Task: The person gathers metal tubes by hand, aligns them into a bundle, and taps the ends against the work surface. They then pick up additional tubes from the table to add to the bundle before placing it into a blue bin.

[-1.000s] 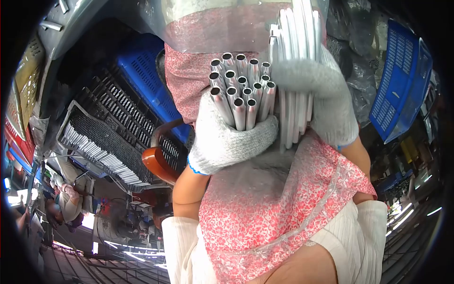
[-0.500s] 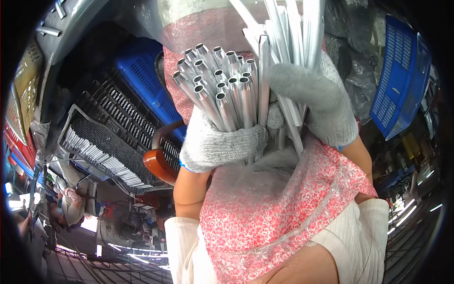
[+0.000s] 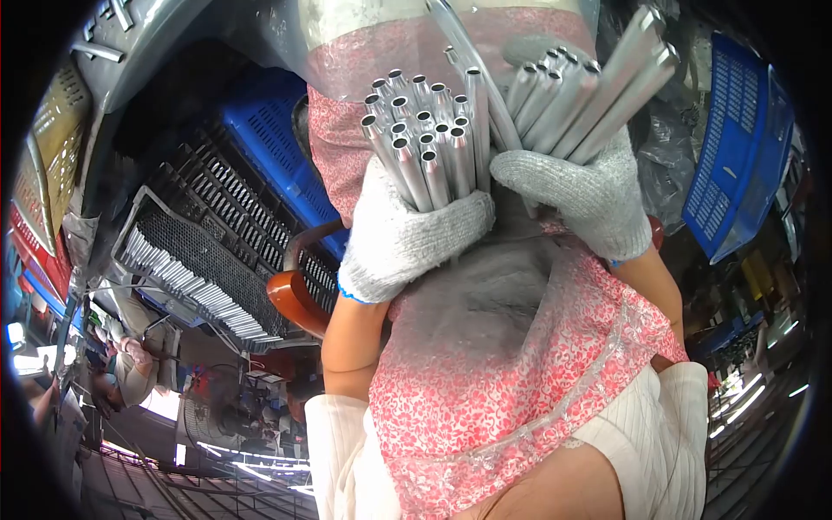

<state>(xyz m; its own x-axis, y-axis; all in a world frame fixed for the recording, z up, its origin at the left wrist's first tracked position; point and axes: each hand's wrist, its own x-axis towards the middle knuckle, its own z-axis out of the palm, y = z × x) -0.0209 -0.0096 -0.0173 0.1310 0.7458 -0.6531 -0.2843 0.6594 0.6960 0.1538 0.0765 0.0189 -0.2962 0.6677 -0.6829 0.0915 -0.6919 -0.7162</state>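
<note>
Perforated blue plastic crate (image 3: 735,149), floral apron (image 3: 507,399); knit-gloved left hand (image 3: 407,238), right hand (image 3: 598,195), fingers wrapped round hollow metal tubes (image 3: 432,180)

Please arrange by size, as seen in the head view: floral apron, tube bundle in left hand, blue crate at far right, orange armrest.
1. Floral apron
2. Blue crate and tube bundle: too alike to rank
3. Orange armrest

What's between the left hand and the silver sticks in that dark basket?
In the head view, going from the left hand: a curved brown piece, maybe a chair arm, then dark slats and the basket's dark mesh.
</note>
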